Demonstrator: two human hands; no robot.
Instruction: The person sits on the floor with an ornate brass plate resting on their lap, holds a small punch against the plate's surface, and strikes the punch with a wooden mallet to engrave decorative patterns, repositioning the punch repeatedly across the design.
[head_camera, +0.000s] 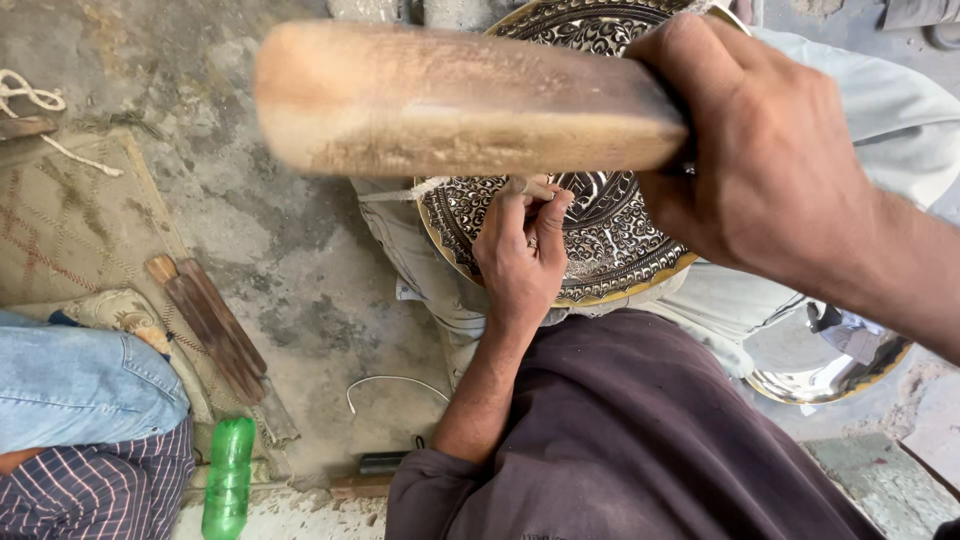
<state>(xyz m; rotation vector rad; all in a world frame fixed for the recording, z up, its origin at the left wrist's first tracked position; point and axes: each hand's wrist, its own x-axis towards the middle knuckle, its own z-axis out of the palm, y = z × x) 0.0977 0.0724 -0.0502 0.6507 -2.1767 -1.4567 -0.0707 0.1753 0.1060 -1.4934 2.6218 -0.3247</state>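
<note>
My right hand (770, 160) grips one end of a thick wooden mallet (460, 100), raised close to the camera and blurred. Below it lies a round engraved metal plate (610, 235) with dark ornate patterns and a golden rim, resting on my lap. My left hand (520, 255) rests on the plate, fingers pinched around a small chisel (528, 186) set upright on the engraved surface. A ring shows on one finger. The mallet hides the plate's upper middle part.
A person in jeans (80, 385) and a striped shirt sits at the left on a patterned mat (60, 220). Nearby lie dark wooden tools (210, 325), a green plastic bottle (228, 480) and a white wire (390, 385). A shiny metal plate (820, 365) lies at the right on rough concrete.
</note>
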